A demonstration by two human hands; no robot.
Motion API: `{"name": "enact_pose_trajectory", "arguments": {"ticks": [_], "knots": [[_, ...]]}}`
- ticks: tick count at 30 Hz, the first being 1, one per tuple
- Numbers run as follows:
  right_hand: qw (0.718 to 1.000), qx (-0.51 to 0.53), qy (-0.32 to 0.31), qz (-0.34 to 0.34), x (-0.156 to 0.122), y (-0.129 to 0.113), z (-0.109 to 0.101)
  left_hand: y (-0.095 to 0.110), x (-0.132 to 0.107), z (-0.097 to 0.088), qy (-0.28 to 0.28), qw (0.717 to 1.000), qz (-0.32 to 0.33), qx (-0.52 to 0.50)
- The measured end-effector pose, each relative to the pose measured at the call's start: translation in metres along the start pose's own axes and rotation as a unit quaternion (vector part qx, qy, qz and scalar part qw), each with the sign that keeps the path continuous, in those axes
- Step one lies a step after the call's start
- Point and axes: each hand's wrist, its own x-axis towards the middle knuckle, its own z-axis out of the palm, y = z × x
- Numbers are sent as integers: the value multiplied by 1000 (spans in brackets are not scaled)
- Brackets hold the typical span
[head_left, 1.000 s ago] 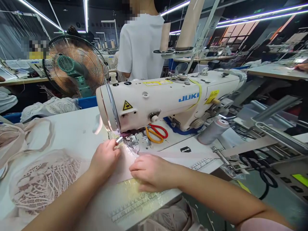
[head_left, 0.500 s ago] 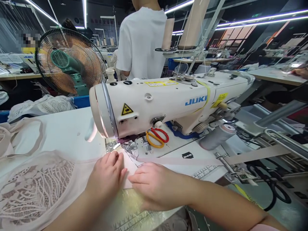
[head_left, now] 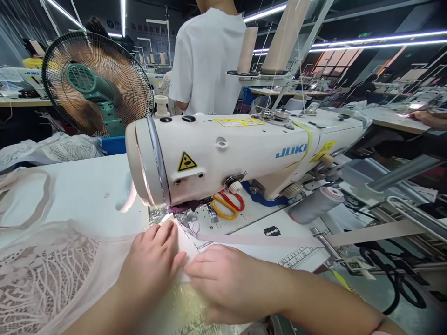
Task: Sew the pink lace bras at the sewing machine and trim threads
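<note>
A pale pink lace bra (head_left: 38, 279) lies on the left of the white table, its band running up to the presser foot of the JUKI sewing machine (head_left: 209, 158). Fingers bent and close together, my left hand (head_left: 150, 260) presses on the bra's band just before the needle area, thumb apart. My right hand (head_left: 226, 281) is closed on the edge of the same fabric, its fingertips pinched near my left thumb. From the right a narrow pale pink elastic strip (head_left: 258, 240) runs past my right hand to the foot. The needle itself is hidden.
Scissors (head_left: 225, 206) with red and yellow handles lie behind the foot. To the right are a black razor blade (head_left: 272, 231), a grey thread cone (head_left: 316, 204) and a metal strip guide (head_left: 326, 244). A large fan (head_left: 98, 83) and a person in white (head_left: 211, 60) are beyond.
The view has shifted slightly, and the bra cup appears a little farther left. Both hands keep nearly the same place and grip on the fabric.
</note>
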Motion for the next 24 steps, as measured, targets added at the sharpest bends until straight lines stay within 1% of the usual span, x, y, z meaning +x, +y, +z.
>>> {"name": "enact_pose_trajectory", "arguments": {"ticks": [3, 5, 7, 10, 15, 20, 24], "knots": [[1000, 10, 3, 21, 0, 3, 1, 3, 7, 1, -30, 999, -25, 6], [999, 20, 7, 27, 0, 5, 1, 5, 10, 1, -39, 999, -34, 6], [999, 28, 11, 25, 0, 6, 2, 4, 10, 0, -33, 999, -30, 7], [999, 34, 6, 15, 0, 7, 2, 3, 8, -4, -21, 1000, 5, 10], [999, 46, 1, 18, -1, 8, 2, 1, 5, -9, -29, 999, 40, 20], [997, 74, 3, 18, -1, 9, 0, -4, 5, -4, -17, 999, 50, 14], [996, 86, 12, 29, 0, 9, 5, -11, 7, -1, 18, 998, 54, 7]]}}
